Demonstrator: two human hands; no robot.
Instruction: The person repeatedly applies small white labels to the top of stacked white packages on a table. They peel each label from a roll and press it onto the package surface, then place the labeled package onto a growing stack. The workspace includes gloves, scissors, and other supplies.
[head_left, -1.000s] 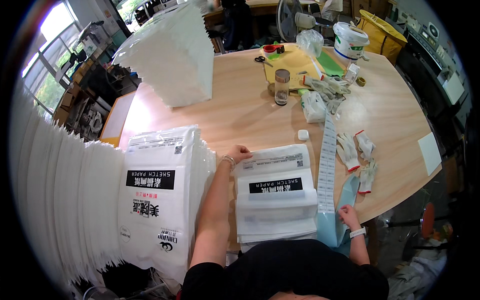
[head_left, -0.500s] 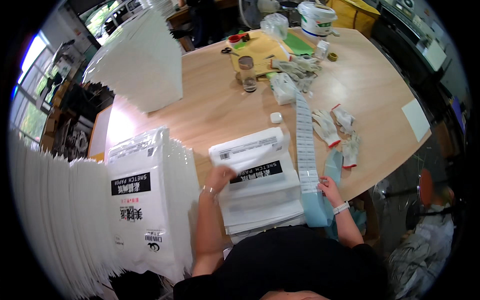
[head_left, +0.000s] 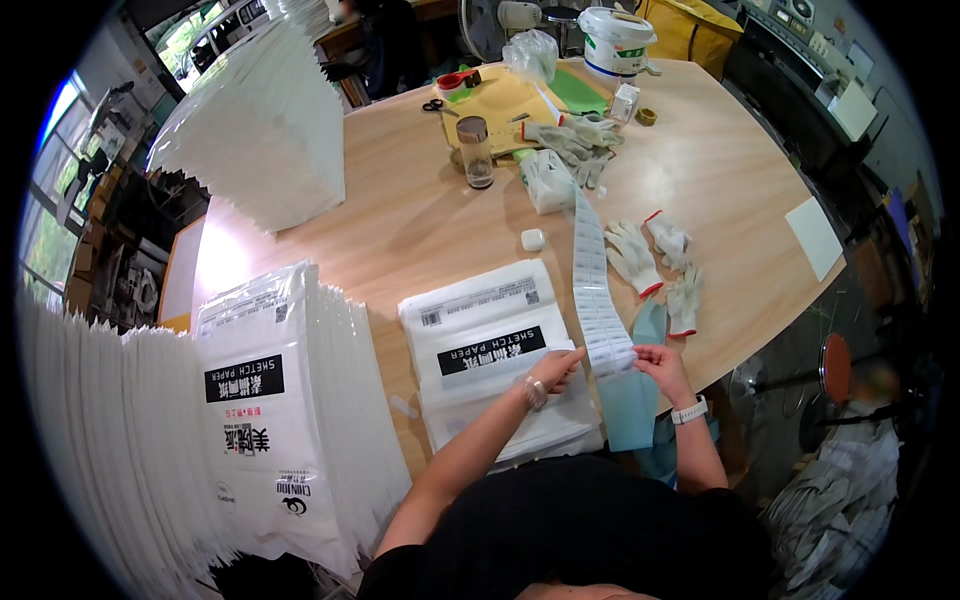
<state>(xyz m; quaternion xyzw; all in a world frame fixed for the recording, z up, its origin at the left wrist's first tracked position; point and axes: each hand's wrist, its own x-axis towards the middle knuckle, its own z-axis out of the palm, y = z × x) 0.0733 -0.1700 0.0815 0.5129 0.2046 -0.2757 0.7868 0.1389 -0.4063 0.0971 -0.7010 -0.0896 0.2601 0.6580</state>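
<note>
My right hand [head_left: 664,372] pinches the right edge of a long strip of white labels [head_left: 592,290] on pale blue backing [head_left: 630,420]. The strip runs down the table towards me, and its backing bends over near the table's front edge. My left hand [head_left: 556,370] is over the right side of a stack of flat white plastic bags [head_left: 475,300]. Its fingers reach out towards the strip's left edge, with nothing visible in them. The top bag carries a black printed block, and its lower part looks folded or overlapped.
Tall stacks of packed white bags [head_left: 255,330] stand on my left, another [head_left: 270,150] farther back. White work gloves [head_left: 632,255] lie right of the strip. A small white case [head_left: 533,240], a lidded glass [head_left: 474,155], scissors [head_left: 436,106] and a white bucket [head_left: 613,45] stand farther off.
My left hand has moved right, from the bag stack's left side to beside the label strip. My right hand stays on the strip. The top bag now lies flatter.
</note>
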